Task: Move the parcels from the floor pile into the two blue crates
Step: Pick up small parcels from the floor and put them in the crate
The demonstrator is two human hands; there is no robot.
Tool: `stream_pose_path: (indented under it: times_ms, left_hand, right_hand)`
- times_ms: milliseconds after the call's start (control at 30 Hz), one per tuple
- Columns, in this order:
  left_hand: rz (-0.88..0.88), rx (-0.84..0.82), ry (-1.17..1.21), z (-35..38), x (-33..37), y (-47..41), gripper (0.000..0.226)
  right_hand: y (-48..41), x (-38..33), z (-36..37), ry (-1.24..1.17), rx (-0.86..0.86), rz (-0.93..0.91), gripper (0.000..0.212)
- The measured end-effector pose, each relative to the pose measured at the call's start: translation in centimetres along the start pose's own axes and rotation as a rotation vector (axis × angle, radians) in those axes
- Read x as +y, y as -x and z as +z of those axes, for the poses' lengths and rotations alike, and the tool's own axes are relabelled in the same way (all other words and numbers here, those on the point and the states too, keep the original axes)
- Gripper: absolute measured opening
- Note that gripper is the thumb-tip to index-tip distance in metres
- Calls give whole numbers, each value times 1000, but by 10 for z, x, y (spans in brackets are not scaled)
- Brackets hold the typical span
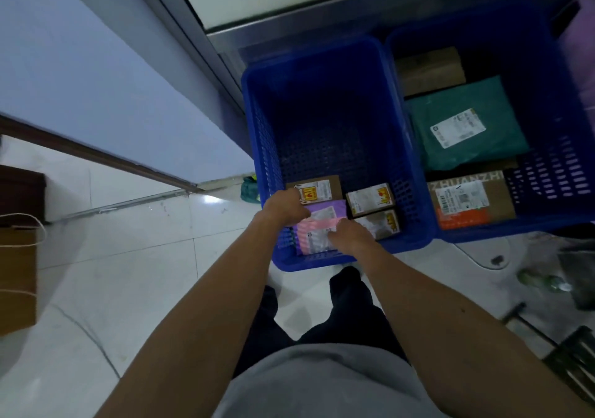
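While the pink parcel (pixel 314 237) is pinched by curled fingers of the left hand (pixel 286 206) and right hand (pixel 349 235) in the near corner of the left crate (pixel 254 121) (atop a purple parcel (pixel 325 208)), a slide off it could be caused by uneven release.

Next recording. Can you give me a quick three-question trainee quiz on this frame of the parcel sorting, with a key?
1. True or false: the left hand and the right hand both reach into the left crate.
2. Where does the green mailer bag lie? A: in the left crate. B: in the right crate. C: on the floor.
3. How many small brown boxes show in the left crate?

Key: 1 true; 2 B; 3 three.
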State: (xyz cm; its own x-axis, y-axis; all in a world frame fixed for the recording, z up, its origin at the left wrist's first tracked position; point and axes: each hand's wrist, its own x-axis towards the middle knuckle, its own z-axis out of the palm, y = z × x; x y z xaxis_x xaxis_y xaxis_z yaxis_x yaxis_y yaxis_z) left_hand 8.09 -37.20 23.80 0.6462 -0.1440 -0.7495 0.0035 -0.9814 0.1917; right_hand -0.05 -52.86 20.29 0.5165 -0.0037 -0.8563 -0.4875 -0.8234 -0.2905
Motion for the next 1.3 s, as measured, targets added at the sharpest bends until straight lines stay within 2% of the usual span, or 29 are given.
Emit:
stream_pose_path:
  times_ms: [233, 300, 367, 533, 600, 733, 867, 1067, 1167, 1300]
  left_hand:
    - [111, 22, -49, -26, -50, 22, 26]
    - [133, 28, -19, -32, -77, 23, 28]
    - [166, 45, 4, -38, -110, 24, 34]
    - [263, 85, 94, -64, -187, 48, 26]
    - [261, 52, 113, -73, -231, 51, 32]
    - [214, 14, 98, -74, -310, 36, 31]
    - [136, -43, 96, -62, -356, 12, 36]
    - [38, -137, 149, -11, -392, -61, 45]
    - [12, -150, 256, 14, -399, -101, 38]
    - [-15, -144, 300, 51, -417, -165, 36]
  right_hand:
    - [6, -42, 37, -39, 44, 50, 43]
    - [5, -62, 53, -38, 84, 65, 43]
    - [5, -89, 69, -51, 156, 75, 40]
    - [3, -173, 122, -224, 456, 59, 29]
    - [2, -208, 150, -233, 488, 79, 29]
    - [-9, -253, 202, -271, 449, 116, 31]
    - [-32, -268, 240, -241, 345, 177, 36]
    - [-109, -255, 262, -174, 183, 220, 37]
    - [-163, -242, 270, -119, 166, 231, 20]
    - [-236, -225, 278, -72, 147, 226, 25]
